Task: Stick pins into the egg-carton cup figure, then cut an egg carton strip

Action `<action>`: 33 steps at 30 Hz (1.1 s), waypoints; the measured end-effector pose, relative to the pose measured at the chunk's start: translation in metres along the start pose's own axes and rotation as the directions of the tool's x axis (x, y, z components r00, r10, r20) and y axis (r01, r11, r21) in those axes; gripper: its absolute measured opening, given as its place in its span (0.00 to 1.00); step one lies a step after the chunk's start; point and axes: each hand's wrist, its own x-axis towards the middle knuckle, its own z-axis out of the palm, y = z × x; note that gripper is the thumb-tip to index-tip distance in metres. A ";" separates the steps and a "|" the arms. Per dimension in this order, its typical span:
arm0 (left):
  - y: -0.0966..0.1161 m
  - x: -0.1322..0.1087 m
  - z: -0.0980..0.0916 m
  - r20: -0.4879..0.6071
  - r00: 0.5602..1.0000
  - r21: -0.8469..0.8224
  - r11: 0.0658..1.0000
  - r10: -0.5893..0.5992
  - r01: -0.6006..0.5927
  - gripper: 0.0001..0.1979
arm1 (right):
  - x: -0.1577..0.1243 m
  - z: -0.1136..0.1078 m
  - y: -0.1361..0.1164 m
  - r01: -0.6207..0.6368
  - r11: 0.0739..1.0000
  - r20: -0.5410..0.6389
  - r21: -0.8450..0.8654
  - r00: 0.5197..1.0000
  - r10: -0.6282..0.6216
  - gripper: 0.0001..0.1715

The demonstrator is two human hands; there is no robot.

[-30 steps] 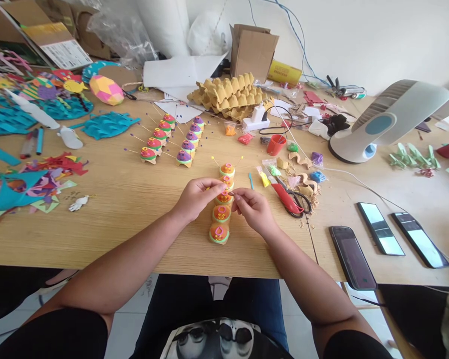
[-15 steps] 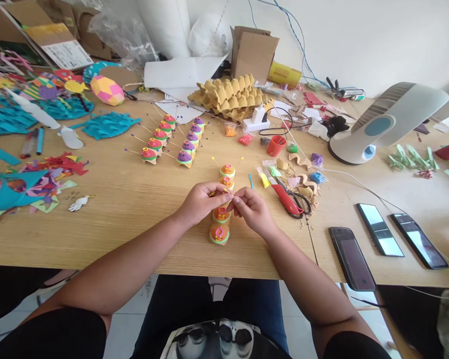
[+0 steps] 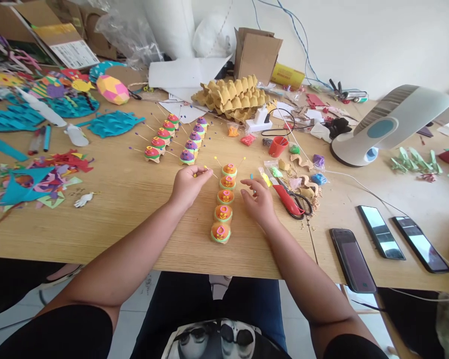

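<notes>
Under my grip [image 3: 190, 185] the pale wood table [image 3: 112, 212] spreads to both sides, and to the right of my grip a dark seam [image 3: 312, 240] splits its top. Beyond my grip stands a plain white wall [image 3: 344, 45], blue cables [image 3: 298, 27] hanging down it, greying toward the far right. Below my grip, nearer me, pale floor tiles [image 3: 130, 319] show thin joints. The light is bright and soft.

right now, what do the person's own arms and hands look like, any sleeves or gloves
The left sleeve and right sleeve are black and short, ending near the elbows. The left hand and right hand wear no gloves, and no watch shows on either wrist.
</notes>
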 end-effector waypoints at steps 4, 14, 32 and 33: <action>-0.007 0.000 0.003 0.046 0.998 0.030 0.999 -0.035 0.034 0.16 | 0.001 0.002 0.008 0.051 0.993 -0.009 -0.107 0.999 -0.052 0.16; -0.016 0.004 0.005 0.076 0.997 0.040 0.999 -0.028 0.025 0.17 | 0.004 0.003 0.010 -0.001 0.998 0.022 -0.068 1.000 0.003 0.18; -0.014 0.005 0.006 0.068 0.997 0.046 0.999 -0.025 0.022 0.14 | 0.035 -0.002 0.027 0.159 0.987 0.353 -0.036 0.925 -0.136 0.27; -0.014 0.005 0.006 0.071 0.997 0.047 0.999 -0.025 0.021 0.14 | 0.035 -0.002 0.027 0.157 0.987 0.359 -0.035 0.924 -0.134 0.27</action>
